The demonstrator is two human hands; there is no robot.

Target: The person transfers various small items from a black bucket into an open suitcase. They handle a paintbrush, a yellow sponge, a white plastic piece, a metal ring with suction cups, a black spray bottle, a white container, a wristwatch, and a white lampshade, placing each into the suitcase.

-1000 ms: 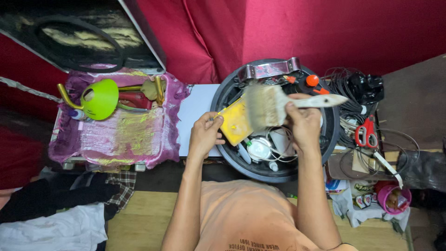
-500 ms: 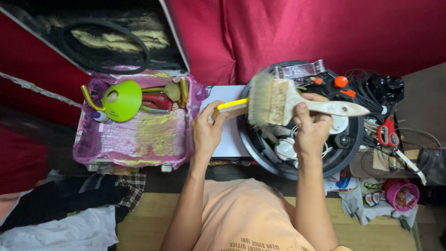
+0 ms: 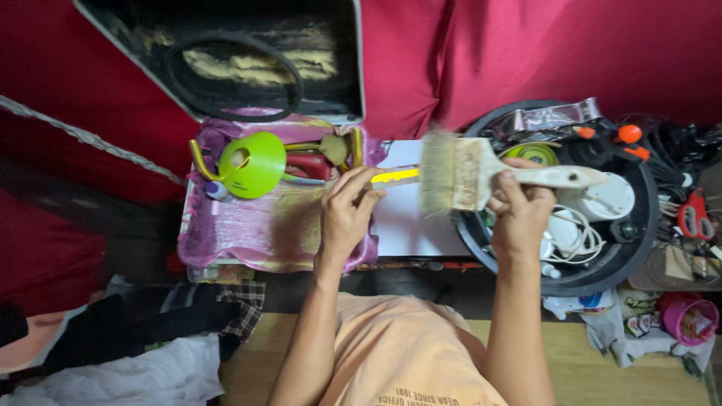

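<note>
Since half a second ago the yellow flat piece [image 3: 395,176] tips edge-on. Left hand [image 3: 347,213] pinches it, fingers curled. At three o'clock, right hand [image 3: 519,213] grips the wide paintbrush [image 3: 481,174], bristles touching it, above the white board [image 3: 406,218].

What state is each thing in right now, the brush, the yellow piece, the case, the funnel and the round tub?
Paintbrush: held by its handle in the right hand, bristles pointing left, blurred.
Yellow flat piece: pinched edge-on in the left hand.
Case: lid open, standing up.
Green funnel: lying on its side in the pink-lined tray.
Round black tub: uncovered, full of cables and tools.
</note>
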